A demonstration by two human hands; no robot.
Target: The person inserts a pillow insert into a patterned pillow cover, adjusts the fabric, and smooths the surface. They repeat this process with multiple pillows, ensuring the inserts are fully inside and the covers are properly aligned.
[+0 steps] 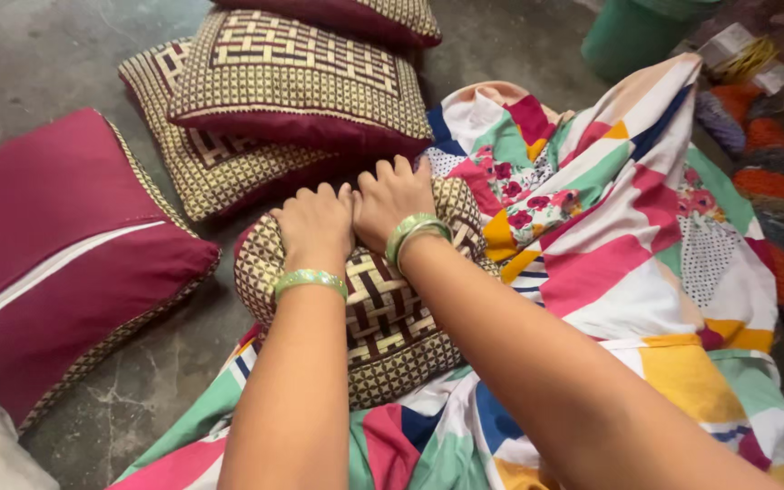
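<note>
packages: small white-grey carton [730,42] seen on the floor by the green bin, top right; a second pale one [775,78] just beside it
labels/signs/screens: none seen

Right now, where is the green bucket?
In the head view the green bucket stands at the top right on the floor, just beyond the far edge of the colourful patchwork sheet and well away from both hands.

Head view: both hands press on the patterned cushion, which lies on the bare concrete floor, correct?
Not quite. In the head view both hands, left hand and right hand, do press on the patterned cushion, but it lies on the multicoloured patchwork sheet, not on bare concrete floor.
</note>
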